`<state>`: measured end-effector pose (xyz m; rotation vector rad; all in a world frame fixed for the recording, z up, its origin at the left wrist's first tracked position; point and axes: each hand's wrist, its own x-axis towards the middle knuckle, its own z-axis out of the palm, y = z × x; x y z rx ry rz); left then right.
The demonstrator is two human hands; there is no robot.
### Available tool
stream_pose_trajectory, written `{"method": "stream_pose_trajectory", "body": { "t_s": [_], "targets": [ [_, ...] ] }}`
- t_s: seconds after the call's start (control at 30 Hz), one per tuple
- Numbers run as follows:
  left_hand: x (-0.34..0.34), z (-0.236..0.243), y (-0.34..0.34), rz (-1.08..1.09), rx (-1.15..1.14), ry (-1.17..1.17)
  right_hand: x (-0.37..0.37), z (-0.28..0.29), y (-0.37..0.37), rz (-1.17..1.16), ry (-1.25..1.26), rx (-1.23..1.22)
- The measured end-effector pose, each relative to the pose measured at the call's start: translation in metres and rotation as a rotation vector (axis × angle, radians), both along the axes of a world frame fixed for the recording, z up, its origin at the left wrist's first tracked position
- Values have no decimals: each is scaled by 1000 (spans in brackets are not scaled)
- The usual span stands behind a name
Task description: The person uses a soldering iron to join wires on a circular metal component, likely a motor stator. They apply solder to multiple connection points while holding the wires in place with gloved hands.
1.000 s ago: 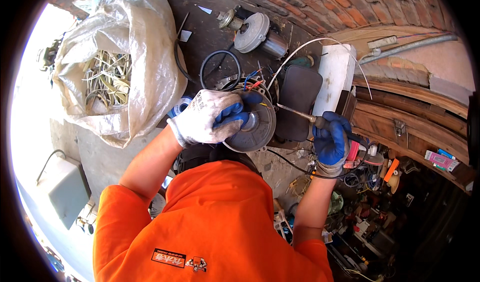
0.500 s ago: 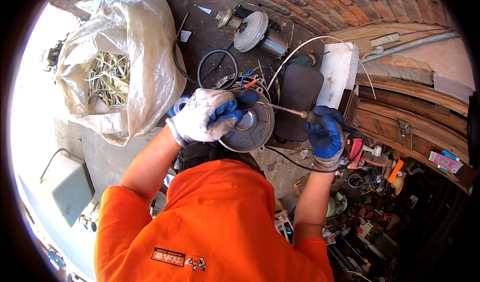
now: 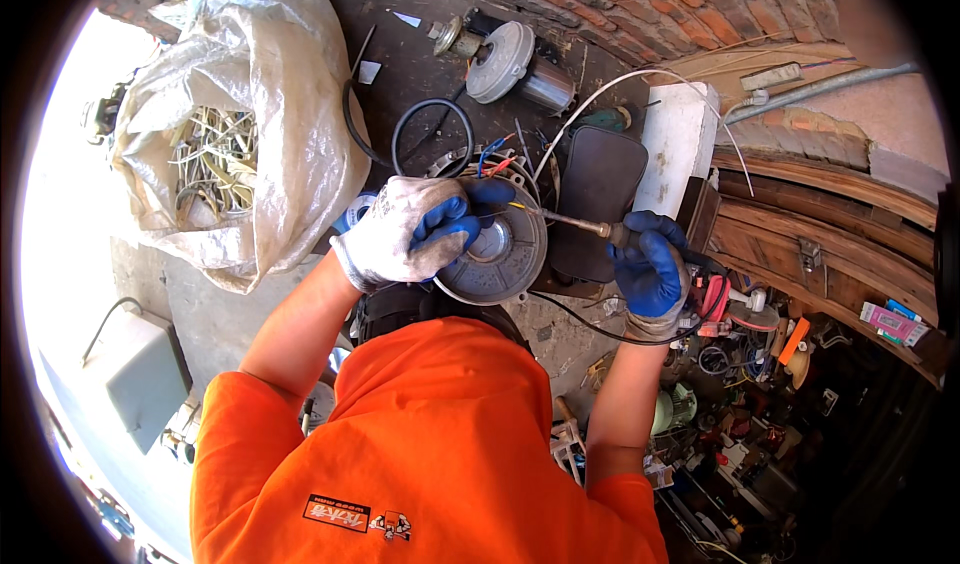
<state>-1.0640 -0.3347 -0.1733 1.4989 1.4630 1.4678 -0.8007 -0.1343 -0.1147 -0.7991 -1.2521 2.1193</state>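
Note:
My right hand [image 3: 650,269], in a white glove with blue coated palm and fingers, is closed round the dark handle of a soldering iron [image 3: 570,220]. Its metal shaft slants up and left to a yellowish tip, close to my left fingertips. My left hand [image 3: 425,226], gloved alike, is closed in a pinch; whatever lies between its fingers is too fine to make out. Beneath both hands sits a round grey motor end housing [image 3: 505,269], partly covered by my left hand. Blue and red wires [image 3: 497,162] rise at its far side. A black cord [image 3: 610,336] loops by my right wrist.
A blue-white spool [image 3: 356,210] is beside my left wrist. A dark flat pad [image 3: 600,189] and a white block [image 3: 672,149] lie right of the housing. Farther back rests a motor part [image 3: 520,69]. A translucent sack [image 3: 300,94] of scraps stands left; clutter [image 3: 740,444] fills the lower right.
The housing and my left hand have shifted very slightly to the left. The soldering iron has tilted hardly at all and stays in my right hand.

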Motion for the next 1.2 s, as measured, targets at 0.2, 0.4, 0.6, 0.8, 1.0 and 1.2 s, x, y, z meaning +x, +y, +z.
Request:
{"method": "stream_pose_trajectory", "body": {
  "t_s": [0.2,0.4,0.6,0.8,1.0,1.2],
  "targets": [
    [4,2,2,52,-24,-47,-4,4,-1,30,15,4],
    [0,6,2,30,-37,-29,-3,2,-1,25,19,-5],
    [-1,9,2,19,-70,-37,-3,3,-1,29,17,1],
    [2,3,2,39,-30,-47,3,-2,2,37,36,-17],
    [2,7,3,34,-47,-40,4,-2,-2,1,30,-3],
    [2,9,3,33,-65,-5,4,-2,-1,42,27,44]
  ]
}}
